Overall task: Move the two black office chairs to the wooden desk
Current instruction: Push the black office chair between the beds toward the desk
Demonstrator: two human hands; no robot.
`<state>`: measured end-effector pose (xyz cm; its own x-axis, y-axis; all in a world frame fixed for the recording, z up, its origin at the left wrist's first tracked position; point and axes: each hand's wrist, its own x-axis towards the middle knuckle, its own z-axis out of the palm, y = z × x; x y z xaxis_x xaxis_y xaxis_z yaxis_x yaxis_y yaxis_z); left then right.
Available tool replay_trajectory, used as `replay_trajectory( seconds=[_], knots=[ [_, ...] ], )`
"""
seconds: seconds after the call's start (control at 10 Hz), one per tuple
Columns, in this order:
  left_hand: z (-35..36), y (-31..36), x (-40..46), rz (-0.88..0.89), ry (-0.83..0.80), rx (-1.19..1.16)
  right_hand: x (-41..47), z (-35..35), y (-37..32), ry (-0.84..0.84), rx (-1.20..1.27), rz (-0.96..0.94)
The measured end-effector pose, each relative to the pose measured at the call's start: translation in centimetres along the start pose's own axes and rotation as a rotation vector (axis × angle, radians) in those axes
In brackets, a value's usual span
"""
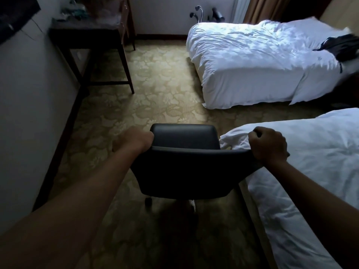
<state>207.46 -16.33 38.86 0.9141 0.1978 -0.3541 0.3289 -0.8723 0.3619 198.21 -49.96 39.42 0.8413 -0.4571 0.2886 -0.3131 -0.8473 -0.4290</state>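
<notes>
A black office chair [184, 167] on castors stands on the carpet right in front of me, its backrest toward me. My left hand [134, 140] grips the left end of the backrest's top edge. My right hand [269, 145] is closed over the right end of that edge. The dark wooden desk [87, 31] stands against the left wall further ahead, with blurred items on its top. A second black chair is not clearly in view; dark shapes show beyond the far bed.
A white bed [320, 181] presses close on the chair's right side. Another white bed [262, 61] lies ahead right, with dark clothing [343, 46] on it. A patterned carpet lane [155, 84] runs between beds and left wall. A television [13, 16] hangs upper left.
</notes>
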Motion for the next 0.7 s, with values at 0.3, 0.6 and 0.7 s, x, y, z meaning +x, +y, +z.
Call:
replay_trajectory(
  seconds=[0.3,0.6,0.7],
  knots=[
    [0.6,6.7,7.5,-0.003,-0.039,0.054,10.7,3.3,1.3,0.017,0.021,0.021],
    [0.3,15.2,15.1,-0.118,0.025,-0.082,23.3,6.8,2.8,-0.024,0.052,-0.071],
    [0.3,17.3,16.9,-0.132,0.082,0.003,26.5,7.7,2.6,-0.054,0.061,-0.109]
  ],
)
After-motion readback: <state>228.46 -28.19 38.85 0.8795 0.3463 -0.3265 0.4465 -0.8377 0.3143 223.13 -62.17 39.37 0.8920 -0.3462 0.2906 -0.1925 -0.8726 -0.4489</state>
